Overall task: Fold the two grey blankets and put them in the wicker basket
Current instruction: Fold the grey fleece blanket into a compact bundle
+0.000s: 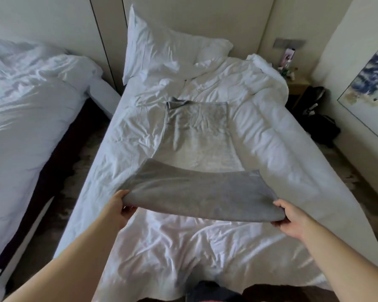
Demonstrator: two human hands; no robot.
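Blanket [196, 190] hangs over the bed [183, 247], its near corners pinched by left hand [118, 207] and right hand [292, 219]. If one pinch slips, the fold may land crooked.

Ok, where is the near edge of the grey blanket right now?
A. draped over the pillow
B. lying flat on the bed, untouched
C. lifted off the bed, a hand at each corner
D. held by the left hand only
C: the left hand and right hand each pinch a near corner of the grey blanket, raised above the bed, while its far part lies flat.
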